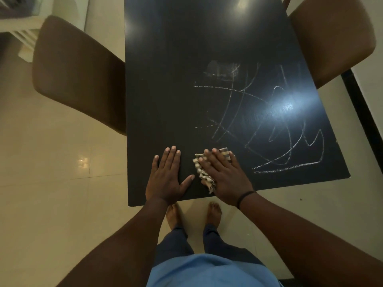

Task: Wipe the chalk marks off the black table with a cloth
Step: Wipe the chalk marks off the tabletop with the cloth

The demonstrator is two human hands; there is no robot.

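The black table fills the middle of the head view. White chalk marks cross its right half in scribbled lines, with a smudged patch at their far end. A striped beige cloth lies near the table's front edge. My right hand presses flat on top of the cloth, fingers together, just left of the nearest chalk lines. My left hand rests flat on the bare table to the left of the cloth, fingers spread, holding nothing.
A brown chair stands at the table's left side and another brown chair at the far right. The tiled floor surrounds the table. My bare feet stand under the front edge.
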